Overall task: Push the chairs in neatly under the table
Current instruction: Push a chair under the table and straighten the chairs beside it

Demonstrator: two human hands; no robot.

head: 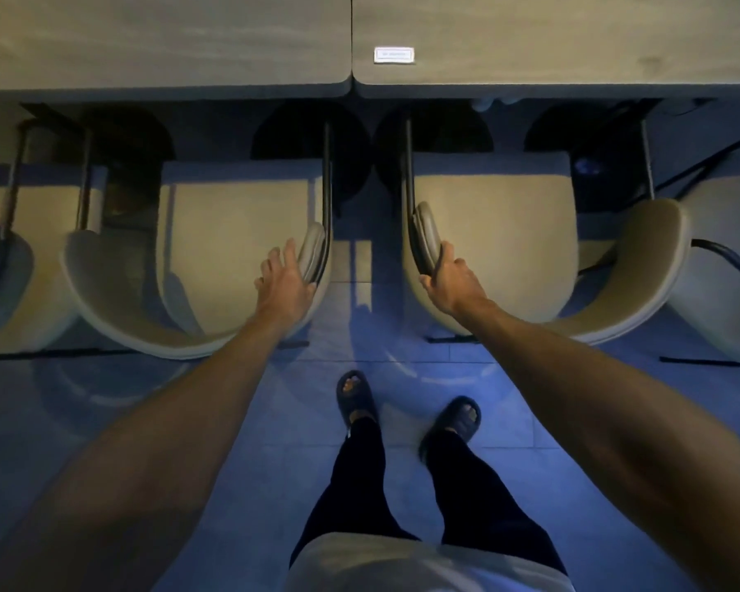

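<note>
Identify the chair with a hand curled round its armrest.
The right-centre chair: the right hand curls round its armrest; the left hand lies open against the left-centre chair.

Cream chairs (231, 249) stand on the tiled floor (283, 420); beyond the chairs, a white label (394, 54) lies on the grey tabletop (146, 36).
</note>
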